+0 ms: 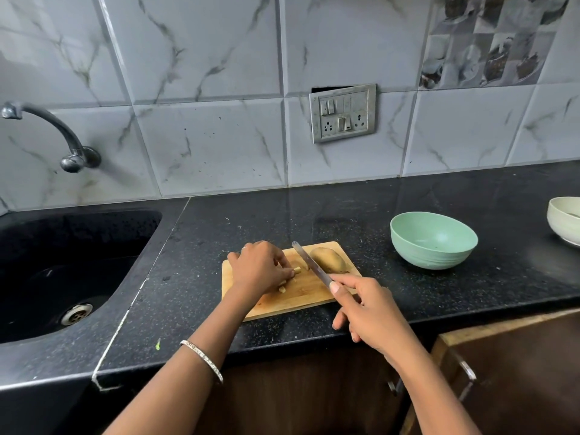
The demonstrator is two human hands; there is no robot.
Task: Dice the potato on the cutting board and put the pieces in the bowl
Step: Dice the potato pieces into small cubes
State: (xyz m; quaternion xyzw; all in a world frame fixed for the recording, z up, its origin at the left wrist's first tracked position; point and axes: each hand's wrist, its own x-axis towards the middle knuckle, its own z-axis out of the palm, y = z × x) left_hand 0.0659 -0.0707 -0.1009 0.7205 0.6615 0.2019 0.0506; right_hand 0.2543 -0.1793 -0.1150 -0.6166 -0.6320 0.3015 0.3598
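A wooden cutting board point(301, 296) lies on the black counter. On its far right part rests a brown unpeeled potato piece point(328, 260). My left hand point(260, 268) holds pale potato strips point(293, 273) down on the board with curled fingers. My right hand point(367, 312) grips the handle of a knife point(310, 263), its blade slanting across the board between the strips and the brown piece. A green bowl point(433, 240) stands to the right of the board, and I see no pieces in it.
A black sink point(62, 271) with a drain is set into the counter at left, under a metal tap point(56, 136). A white bowl point(565, 221) sits at the far right edge. A switch socket panel point(343, 113) is on the tiled wall. Wooden cabinet doors are below.
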